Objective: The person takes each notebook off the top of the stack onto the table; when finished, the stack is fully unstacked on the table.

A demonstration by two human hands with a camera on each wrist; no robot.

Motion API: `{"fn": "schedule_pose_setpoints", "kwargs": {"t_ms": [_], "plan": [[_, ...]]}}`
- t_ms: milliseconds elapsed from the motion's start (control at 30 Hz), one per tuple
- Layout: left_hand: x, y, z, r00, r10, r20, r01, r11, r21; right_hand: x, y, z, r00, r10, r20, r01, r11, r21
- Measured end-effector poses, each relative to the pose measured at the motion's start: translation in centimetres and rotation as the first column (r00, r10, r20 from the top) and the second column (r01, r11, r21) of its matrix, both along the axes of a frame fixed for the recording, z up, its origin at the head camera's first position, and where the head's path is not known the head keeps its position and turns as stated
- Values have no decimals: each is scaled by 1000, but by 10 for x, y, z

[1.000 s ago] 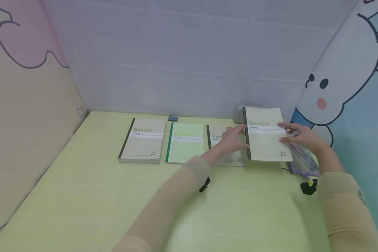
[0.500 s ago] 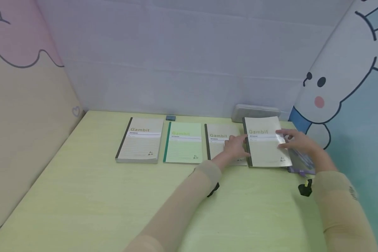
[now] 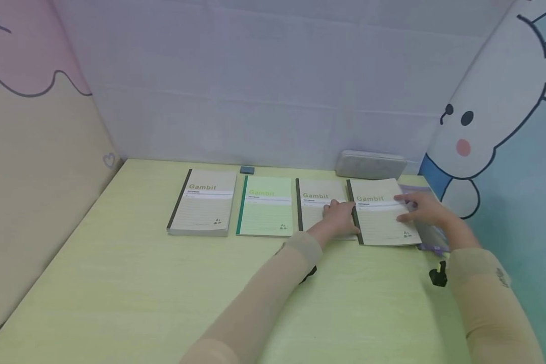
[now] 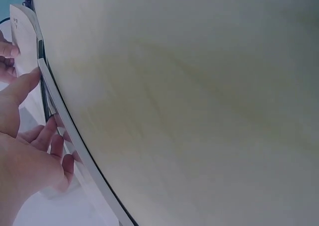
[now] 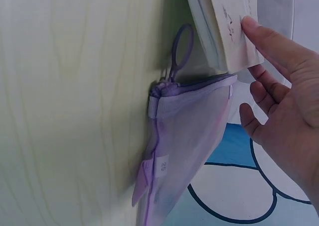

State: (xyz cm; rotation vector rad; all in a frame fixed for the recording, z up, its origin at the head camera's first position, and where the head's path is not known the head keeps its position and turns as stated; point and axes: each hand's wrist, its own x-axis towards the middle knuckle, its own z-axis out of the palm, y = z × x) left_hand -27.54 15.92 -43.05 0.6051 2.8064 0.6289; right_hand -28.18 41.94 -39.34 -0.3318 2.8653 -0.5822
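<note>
The rightmost notebook (image 3: 382, 217), cream with a dark spine and "Gambit" on its cover, is between both hands. My left hand (image 3: 338, 218) holds its spine edge with thumb and fingers and partly covers the neighbouring cream notebook (image 3: 307, 212). At its right edge, my right hand (image 3: 423, 208) pinches it; in the right wrist view the thumb lies on the cover and a finger is at the edge. That notebook's right side overlaps a purple-trimmed mesh zip pouch (image 5: 184, 136). In the left wrist view, my left fingers (image 4: 47, 134) are beside the spine.
Further left lie a green notebook (image 3: 266, 215) and a thicker cream notebook or stack (image 3: 202, 207). A small blue block (image 3: 247, 170) sits behind them. A grey case (image 3: 370, 164) leans near the back wall, on the pale yellow table (image 3: 164, 293).
Both hands have lowered the rightmost notebook toward the table and nearer to me, beside the neighbouring notebook. The grey case behind it has come into view.
</note>
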Motion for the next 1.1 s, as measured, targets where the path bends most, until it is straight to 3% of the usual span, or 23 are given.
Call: {"fn": "schedule_pose_setpoints", "kwargs": {"t_ms": [300, 500, 667, 867, 1100], "plan": [[0, -5, -1, 999, -31, -30, 29, 998, -55, 0, -6, -3, 996, 5, 86, -11, 997, 70], [-1, -11, 1, 994, -53, -98, 45, 995, -86, 2, -12, 6, 999, 32, 30, -34, 996, 77], [-1, -25, 17, 991, -79, -107, 75, 996, -41, -1, -23, 17, 999, 37, -5, -37, 993, 114], [-3, -52, 41, 985, -118, -122, 118, 993, -8, 0, -47, 45, 991, 114, -74, -103, 985, 140], [-6, -87, 68, 980, -140, -142, 144, 989, 20, 3, -83, 77, 991, 120, -62, -115, 990, 77]]}}
